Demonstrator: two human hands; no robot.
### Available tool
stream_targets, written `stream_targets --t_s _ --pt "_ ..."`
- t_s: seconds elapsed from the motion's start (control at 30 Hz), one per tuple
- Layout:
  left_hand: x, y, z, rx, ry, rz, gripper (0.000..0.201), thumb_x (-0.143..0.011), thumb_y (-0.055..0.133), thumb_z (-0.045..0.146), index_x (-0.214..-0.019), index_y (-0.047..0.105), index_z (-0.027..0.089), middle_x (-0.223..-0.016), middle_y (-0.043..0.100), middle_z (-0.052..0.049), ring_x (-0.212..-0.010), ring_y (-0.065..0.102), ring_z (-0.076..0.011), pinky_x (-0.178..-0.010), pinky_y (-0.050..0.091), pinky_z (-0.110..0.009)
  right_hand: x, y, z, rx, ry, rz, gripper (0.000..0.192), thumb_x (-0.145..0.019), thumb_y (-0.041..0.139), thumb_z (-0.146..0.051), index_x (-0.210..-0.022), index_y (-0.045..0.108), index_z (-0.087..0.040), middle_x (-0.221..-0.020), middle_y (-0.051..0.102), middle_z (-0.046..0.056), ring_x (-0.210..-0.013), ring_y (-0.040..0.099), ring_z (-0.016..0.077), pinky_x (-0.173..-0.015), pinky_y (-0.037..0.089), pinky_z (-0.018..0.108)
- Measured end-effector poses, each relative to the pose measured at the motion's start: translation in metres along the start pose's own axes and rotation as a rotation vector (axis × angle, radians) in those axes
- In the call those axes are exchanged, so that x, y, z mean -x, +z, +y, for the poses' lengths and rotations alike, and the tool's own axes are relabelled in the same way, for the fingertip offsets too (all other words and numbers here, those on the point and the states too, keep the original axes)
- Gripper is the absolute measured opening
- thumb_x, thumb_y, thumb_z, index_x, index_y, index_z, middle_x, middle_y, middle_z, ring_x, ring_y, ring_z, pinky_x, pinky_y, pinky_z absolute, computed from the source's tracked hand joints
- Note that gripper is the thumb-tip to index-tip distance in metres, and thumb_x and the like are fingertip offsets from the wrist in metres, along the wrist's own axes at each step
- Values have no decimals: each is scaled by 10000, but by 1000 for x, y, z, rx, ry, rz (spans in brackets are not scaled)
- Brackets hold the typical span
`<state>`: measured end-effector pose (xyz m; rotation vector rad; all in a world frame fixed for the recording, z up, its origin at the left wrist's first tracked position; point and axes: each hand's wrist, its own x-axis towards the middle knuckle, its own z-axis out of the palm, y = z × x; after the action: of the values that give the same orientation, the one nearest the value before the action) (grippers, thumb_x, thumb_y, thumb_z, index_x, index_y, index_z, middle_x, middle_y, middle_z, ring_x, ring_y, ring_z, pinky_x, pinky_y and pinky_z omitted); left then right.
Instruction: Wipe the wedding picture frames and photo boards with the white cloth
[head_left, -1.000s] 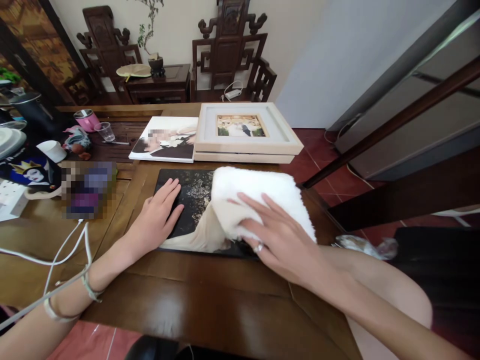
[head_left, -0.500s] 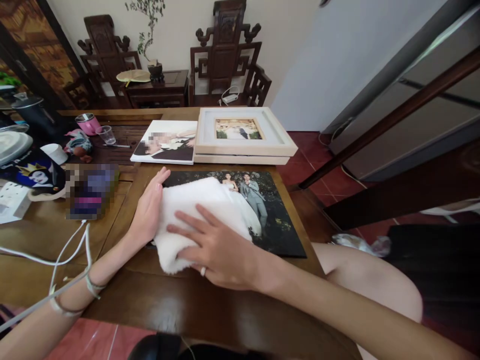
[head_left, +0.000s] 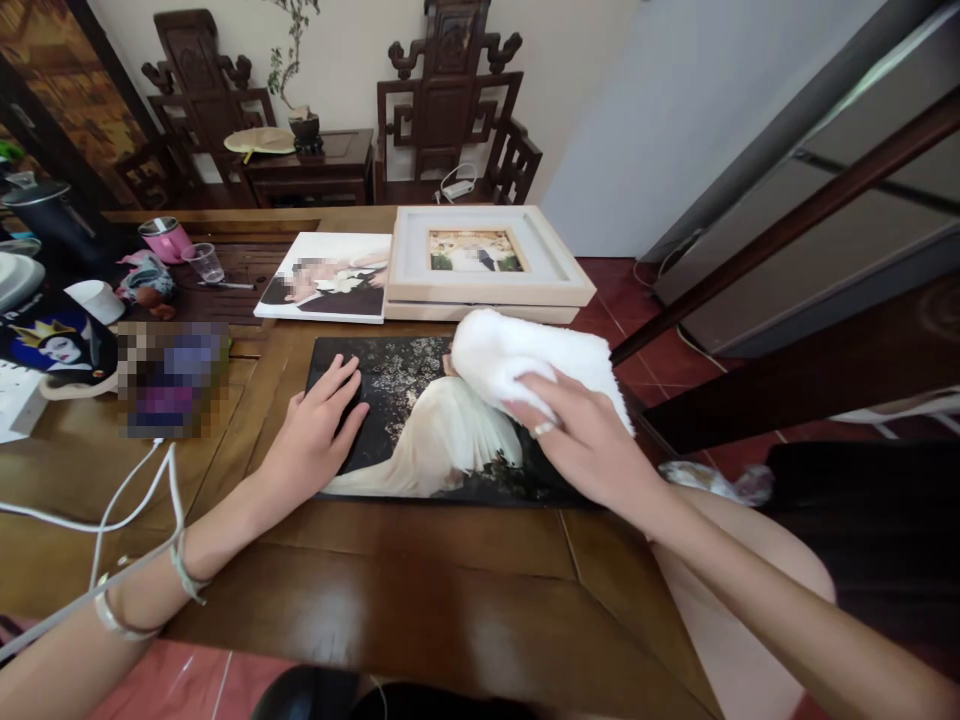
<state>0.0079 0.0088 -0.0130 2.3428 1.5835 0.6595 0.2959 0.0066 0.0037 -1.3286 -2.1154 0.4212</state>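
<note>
Prints: I count three; two lie behind the dark photo panel [head_left: 405, 420].
Left hand [head_left: 311, 440]: flat, open, pressing the panel.
Right hand [head_left: 592, 440]: clutching the white towel [head_left: 517, 360] on the panel.

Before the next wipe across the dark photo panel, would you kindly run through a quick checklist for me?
1. Left hand flat on the photo panel, steadying it: ok.
2. Right hand gripping the white towel: ok.
3. Towel touching the panel's far right part: ok.
4. Panel lying flat on the wooden table: ok.
5. Framed picture apart from the towel: cannot tell.
6. Panel surface clean: cannot tell.
</note>
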Motion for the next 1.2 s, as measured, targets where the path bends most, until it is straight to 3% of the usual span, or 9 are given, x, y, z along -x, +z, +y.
stream_targets --t_s 0.1,0.33,0.5,0.63,0.77,0.9,0.97,1.07,1.2 --pt "-1 -1 0 25 32 40 402 -979 418 318 -1286 597 131 -1474 498 -144 -1415 395 -288 -1127 372 -534 -32 11 -9 -110 71 9 235 -948 424 -341 -828 594 -232 -827 686 40 -876 640 290 -864 502 471" --pt "-2 -1 -1 33 65 43 355 -964 453 264 -1251 627 148 -1389 583 -138 -1317 519 -313 -1069 443 -532 -96 56 -57 -301 -120 -152 303 -970 440 -338 -1161 649 -229 -1241 679 32 -1133 602 232 -951 443 330" --pt "-2 -5 5 34 52 1 299 -964 444 216 -1171 652 157 -1282 633 -128 -1202 598 -300 -981 506 -494 -112 71 -74 -285 -208 -262 272 -961 439 -315 -1072 674 -236 -1009 740 30 -906 650 238 -791 473 321" --pt "-1 -2 0 39 65 17 339 -972 444 237 -1262 598 154 -1378 584 -127 -1292 538 -285 -1049 460 -494 -98 58 -59 -223 -203 -258 287 -969 420 -312 -1112 658 -241 -1085 723 45 -990 624 274 -854 456 376" --pt "1 2 -5 48 60 33 363 -975 448 277 -1289 572 143 -1432 547 -130 -1401 422 -267 -1125 378 -520 -69 26 -23 -149 -136 -187 297 -972 413 -350 -1109 644 -223 -1143 698 67 -1043 612 304 -899 459 445" --pt "2 -3 0 48 39 -1 379 -1003 340 266 -1283 563 141 -1464 513 -125 -1425 385 -239 -1137 352 -532 -36 -2 16 -60 -68 -88 247 -965 399 -330 -946 617 -217 -995 708 94 -1017 632 332 -940 460 535" --pt "2 -5 4 40 27 -15 390 -1005 322 271 -1287 558 141 -1475 498 -128 -1433 370 -240 -1140 344 -532 -16 -7 26 31 -111 -39 206 -957 404 -281 -896 592 -226 -972 708 102 -1074 632 343 -1008 422 584" --pt "1 -6 6 17 26 -11 386 -989 387 322 -1295 555 156 -1504 459 -138 -1417 396 -264 -1134 352 -533 16 -6 22 169 -283 5 155 -917 431 -155 -898 570 -220 -1104 700 146 -1274 538 326 -1107 342 606" --pt "-1 -5 6 -2 37 23 420 -992 401 360 -1329 542 152 -1532 418 -139 -1425 382 -262 -1148 342 -503 51 -4 -9 140 -486 -102 219 -828 450 -15 -854 558 -203 -1312 625 177 -1383 417 287 -1148 302 596"
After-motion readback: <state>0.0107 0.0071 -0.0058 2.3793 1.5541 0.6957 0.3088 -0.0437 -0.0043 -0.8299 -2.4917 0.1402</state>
